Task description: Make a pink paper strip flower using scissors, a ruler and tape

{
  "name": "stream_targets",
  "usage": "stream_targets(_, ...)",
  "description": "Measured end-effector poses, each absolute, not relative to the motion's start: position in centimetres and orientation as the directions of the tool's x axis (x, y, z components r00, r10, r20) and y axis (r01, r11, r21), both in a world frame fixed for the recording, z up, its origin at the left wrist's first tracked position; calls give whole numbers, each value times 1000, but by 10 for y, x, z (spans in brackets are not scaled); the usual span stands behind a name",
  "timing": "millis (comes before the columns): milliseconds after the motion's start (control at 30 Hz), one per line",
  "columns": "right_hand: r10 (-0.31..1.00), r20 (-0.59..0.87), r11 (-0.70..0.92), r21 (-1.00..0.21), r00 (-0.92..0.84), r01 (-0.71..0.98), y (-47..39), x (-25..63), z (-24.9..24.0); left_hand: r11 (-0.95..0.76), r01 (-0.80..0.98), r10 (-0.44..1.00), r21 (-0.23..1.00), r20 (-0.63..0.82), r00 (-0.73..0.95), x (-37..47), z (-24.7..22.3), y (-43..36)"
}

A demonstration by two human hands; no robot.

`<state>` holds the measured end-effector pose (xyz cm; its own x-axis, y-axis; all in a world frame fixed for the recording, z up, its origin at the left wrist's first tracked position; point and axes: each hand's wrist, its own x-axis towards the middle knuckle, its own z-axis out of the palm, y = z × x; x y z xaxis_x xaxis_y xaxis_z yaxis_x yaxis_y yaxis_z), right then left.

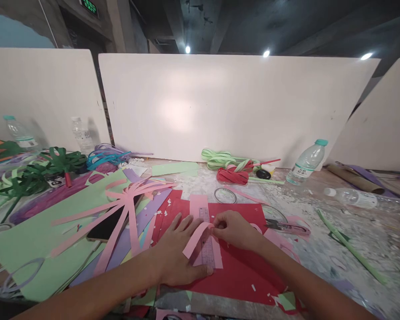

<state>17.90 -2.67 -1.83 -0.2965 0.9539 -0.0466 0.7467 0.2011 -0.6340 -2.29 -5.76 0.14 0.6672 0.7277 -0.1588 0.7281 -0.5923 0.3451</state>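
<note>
A clear ruler (207, 249) lies lengthwise on a piece of pink paper (197, 202), which rests on red paper sheets (243, 275). My left hand (176, 253) is spread flat beside the ruler, its thumb on the ruler's near end and its other fingers over the pink paper's left side. Between thumb and fingers, my right hand (235, 231) pinches the end of a pink paper strip (197, 238). The strip arches up over the ruler, and its other end hangs by the back of my left hand. My right fingertips partly hide the pinched end.
Pink strips joined in a star (128, 195) lie over a phone (110, 222) and green paper (36, 235) at left. Scissors (286, 226) lie right of the red sheets. A water bottle (307, 163) stands behind, near rolled red strips (232, 175) and a white partition (236, 106).
</note>
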Motion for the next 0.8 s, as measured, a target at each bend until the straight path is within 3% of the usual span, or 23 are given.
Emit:
stream_targets(233,951,7,248,-618,-310,746,-31,177,-23,-586,728,729,356,-160,665,-27,-1,-56)
stream_targets(467,903,-76,255,-698,-423,669,-36,179,-15,-699,660,673,276,-56,737,-28,-7,-55)
stream_targets(667,920,-18,310,-576,-391,756,-37,179,-12,-729,652,667,208,-1,745,-28,-18,-52)
stream_targets(800,926,5,316,-556,-377,769,-42,175,-14,-732,653,666,195,1,746,-29,-19,-51)
